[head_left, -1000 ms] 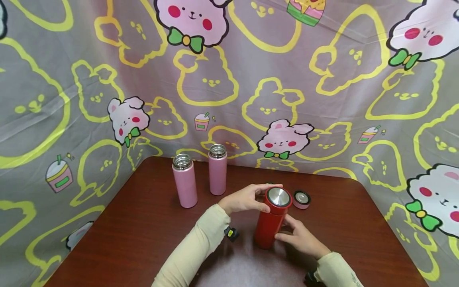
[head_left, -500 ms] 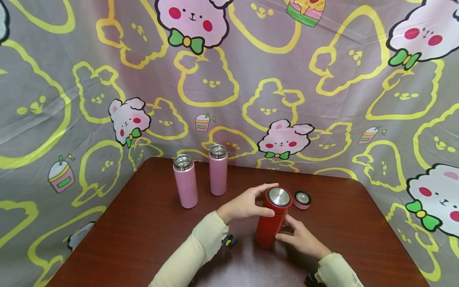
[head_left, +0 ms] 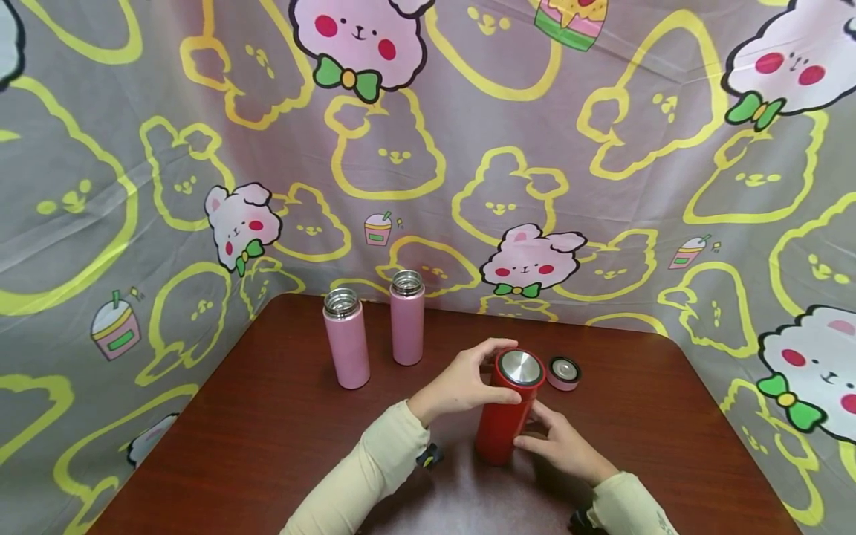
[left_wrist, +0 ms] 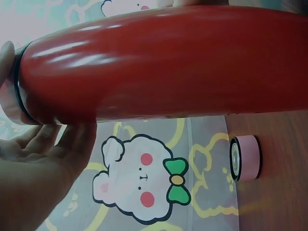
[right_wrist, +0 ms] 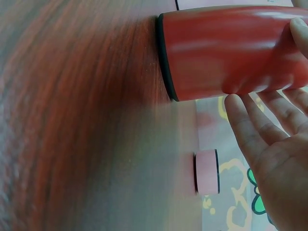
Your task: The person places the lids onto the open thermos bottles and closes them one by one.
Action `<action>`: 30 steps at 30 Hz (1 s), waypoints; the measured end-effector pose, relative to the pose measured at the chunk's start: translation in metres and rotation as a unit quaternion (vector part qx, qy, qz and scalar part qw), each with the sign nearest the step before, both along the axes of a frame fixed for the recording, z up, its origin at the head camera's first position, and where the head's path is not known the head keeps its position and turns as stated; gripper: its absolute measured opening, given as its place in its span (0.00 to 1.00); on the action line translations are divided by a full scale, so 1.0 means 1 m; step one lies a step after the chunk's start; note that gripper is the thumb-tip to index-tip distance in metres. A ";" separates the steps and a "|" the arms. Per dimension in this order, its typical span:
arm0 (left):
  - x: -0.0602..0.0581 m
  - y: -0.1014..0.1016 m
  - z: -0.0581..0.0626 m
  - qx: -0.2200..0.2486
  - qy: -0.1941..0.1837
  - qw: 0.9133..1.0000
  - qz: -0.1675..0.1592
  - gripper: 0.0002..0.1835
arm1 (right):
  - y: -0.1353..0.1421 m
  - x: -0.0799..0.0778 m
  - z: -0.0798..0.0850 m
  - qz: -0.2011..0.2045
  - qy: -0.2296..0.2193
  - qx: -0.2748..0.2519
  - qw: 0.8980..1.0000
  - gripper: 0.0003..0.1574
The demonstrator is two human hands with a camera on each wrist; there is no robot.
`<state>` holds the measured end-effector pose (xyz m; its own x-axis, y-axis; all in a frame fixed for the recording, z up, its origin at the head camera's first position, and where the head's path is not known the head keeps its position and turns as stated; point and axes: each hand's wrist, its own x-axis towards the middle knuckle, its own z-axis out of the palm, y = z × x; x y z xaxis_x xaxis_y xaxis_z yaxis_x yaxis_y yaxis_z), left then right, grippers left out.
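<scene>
A red thermos (head_left: 503,423) with a silver-topped lid (head_left: 521,368) stands upright on the table. My left hand (head_left: 461,385) grips it around the lid, the thumb across the near side and the fingers behind. Lower down, my right hand (head_left: 565,446) holds the body from the right, thumb in front; in the right wrist view its fingers (right_wrist: 245,125) touch the red side. The left wrist view shows a dark seam between the lid (left_wrist: 12,103) and the body (left_wrist: 163,62). Part of the left fingers is hidden behind the thermos.
Two pink thermos bottles without lids, one nearer (head_left: 348,345) and one farther back (head_left: 407,323), stand upright on the left of the brown table (head_left: 267,431). A pink lid (head_left: 564,373) lies behind and right of the red thermos. Patterned cloth (head_left: 441,186) hangs around the table.
My left thumb has slid rightward across the thermos's near side while the fingers behind drew back left, so the hand has turned about the lid. The right hand holds its place.
</scene>
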<state>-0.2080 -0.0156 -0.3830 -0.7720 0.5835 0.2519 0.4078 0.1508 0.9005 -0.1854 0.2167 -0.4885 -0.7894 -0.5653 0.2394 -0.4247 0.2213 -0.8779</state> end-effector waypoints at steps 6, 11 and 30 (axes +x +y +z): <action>0.001 0.003 0.001 0.061 -0.030 0.997 -0.024 0.31 | 0.001 -0.001 -0.002 0.003 0.012 -0.001 1.000 0.38; -0.003 0.002 0.001 0.065 -0.040 0.996 -0.044 0.31 | 0.001 -0.002 -0.004 0.004 0.022 0.001 1.000 0.37; -0.040 -0.006 -0.001 0.012 -0.029 0.977 -0.211 0.33 | 0.000 -0.001 0.001 0.015 0.021 0.003 1.000 0.35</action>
